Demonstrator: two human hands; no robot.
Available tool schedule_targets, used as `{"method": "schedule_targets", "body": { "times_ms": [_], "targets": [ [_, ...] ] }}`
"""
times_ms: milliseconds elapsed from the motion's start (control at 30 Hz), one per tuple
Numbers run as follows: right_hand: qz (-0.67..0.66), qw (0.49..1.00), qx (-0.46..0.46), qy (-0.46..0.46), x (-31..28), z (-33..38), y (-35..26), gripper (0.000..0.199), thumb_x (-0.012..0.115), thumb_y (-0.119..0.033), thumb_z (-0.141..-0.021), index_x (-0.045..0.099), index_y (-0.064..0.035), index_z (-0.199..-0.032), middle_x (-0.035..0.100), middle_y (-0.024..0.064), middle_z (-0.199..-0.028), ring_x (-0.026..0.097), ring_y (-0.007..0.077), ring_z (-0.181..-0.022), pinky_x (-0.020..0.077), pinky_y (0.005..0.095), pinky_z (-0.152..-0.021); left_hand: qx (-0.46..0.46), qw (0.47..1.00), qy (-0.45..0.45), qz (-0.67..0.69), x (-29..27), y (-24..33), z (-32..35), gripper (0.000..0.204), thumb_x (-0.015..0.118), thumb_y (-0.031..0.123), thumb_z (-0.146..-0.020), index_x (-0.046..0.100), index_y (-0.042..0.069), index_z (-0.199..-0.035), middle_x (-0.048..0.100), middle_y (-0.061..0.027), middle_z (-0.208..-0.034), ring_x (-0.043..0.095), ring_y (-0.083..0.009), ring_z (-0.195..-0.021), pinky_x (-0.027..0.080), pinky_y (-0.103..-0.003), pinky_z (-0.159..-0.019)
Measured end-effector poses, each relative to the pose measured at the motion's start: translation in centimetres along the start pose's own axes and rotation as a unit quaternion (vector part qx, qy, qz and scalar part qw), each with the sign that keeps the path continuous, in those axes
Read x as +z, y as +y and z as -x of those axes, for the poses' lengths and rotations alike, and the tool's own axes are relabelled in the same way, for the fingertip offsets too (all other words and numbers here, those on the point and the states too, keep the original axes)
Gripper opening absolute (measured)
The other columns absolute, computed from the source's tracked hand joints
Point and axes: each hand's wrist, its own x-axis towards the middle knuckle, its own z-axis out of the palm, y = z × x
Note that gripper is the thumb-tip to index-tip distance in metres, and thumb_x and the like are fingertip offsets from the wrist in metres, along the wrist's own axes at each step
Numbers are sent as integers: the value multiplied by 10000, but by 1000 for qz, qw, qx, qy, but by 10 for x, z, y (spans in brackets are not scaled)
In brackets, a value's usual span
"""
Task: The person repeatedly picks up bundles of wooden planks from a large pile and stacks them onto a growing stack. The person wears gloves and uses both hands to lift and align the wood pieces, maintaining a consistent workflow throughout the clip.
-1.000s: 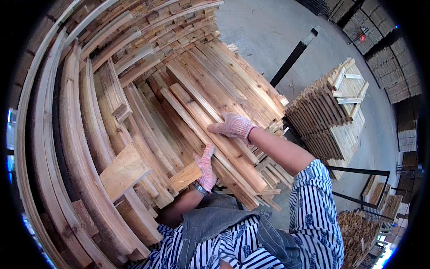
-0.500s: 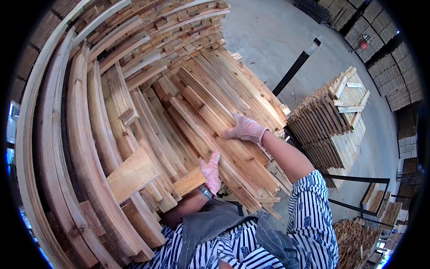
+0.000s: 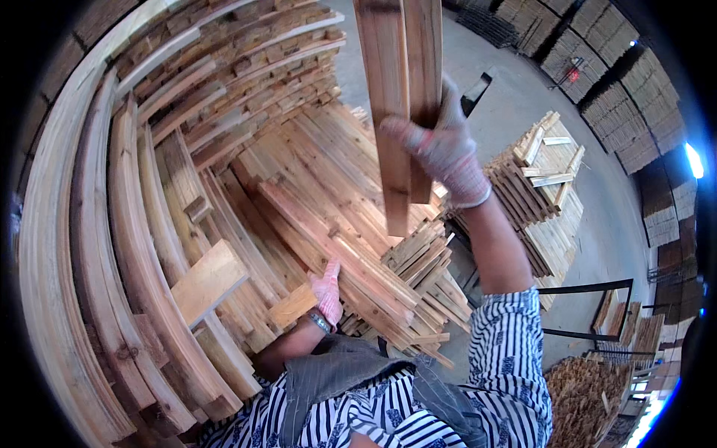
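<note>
Filling the left side, a big stack of long timbers (image 3: 123, 246) is running from the top of the view down toward the person. Beside it, a broad layer of planks (image 3: 328, 157) is lying slanted, with one narrower board (image 3: 328, 246) resting along its near part. Farther right, a separate stack of pieces (image 3: 556, 243) is standing on the grey floor (image 3: 612, 216).

The main change is in two long planks (image 3: 396, 97): half a second ago boards were lying under the right hand on the layer, and now this pair is standing nearly upright in the air, the tops running out of view and the lower ends hanging in front of the layer's right edge.

The right hand (image 3: 446, 145), gloved, is closing around both planks, its thumb crossing the front and its fingers wrapping the far edge. The left hand (image 3: 326, 295), also gloved, is keeping its low place near the body, one digit pointing upward; whether it is gripping anything cannot be told. Just beside it, a short pale block (image 3: 293, 305) is showing its end. A band (image 3: 320, 321) is circling the left wrist.
</note>
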Motion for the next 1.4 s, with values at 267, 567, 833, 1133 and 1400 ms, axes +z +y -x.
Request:
{"method": "schedule_targets", "body": {
  "times_ms": [267, 567, 833, 1133, 1400],
  "targets": [
    [-18, 996, -40, 72, 87, 90, 142, 1077, 867, -269, -772, 184, -52, -1577, 528, 193, -1389, 556, 292, -1251, 449, 391, -1058, -6, 1000, -2, -17, 10, 14, 16, 991, 733, 482, -902, 206, -39, -1561, 494, -196, -1468, 509, -313, -1308, 430, -406, -1083],
    [364, 890, 219, -168, 28, 29, 68, 772, 781, -437, -827, 411, -18, -1360, 670, 254, -1152, 687, 376, -1050, 552, 447, -883, -6, 999, 35, -22, -4, 3, 0, 1046, 760, 470, -884, 179, -70, -1565, 485, -225, -1465, 517, -303, -1294, 394, -379, -1108],
    [438, 860, 177, -194, 71, 92, 171, 582, 678, -418, -889, 552, -3, -1277, 688, 174, -1151, 637, 338, -1151, 522, 416, -953, -34, 994, 23, -105, -9, 18, 14, 968, 723, 448, -905, 205, -21, -1575, 424, -278, -1505, 527, -345, -1295, 451, -410, -1069],
    [229, 930, 181, -222, 45, 40, 214, 667, 726, -485, -809, 626, 8, -1246, 701, 226, -1123, 670, 371, -1071, 524, 432, -933, 142, 762, -97, -624, -28, 15, 19, 741, 604, 108, -953, 251, 161, -1602, 284, -382, -1533, 479, -433, -1355, 410, -390, -1122],
    [-32, 906, 363, -215, -13, -64, 304, 672, 729, -516, -872, 626, -68, -1362, 695, 100, -1229, 649, 223, -1091, 522, 390, -904, 82, 825, -87, -553, -10, 37, 38, 619, 422, 442, -1070, 255, 174, -1603, 178, -359, -1598, 459, -500, -1347, 323, -413, -1180]
  ]
}}
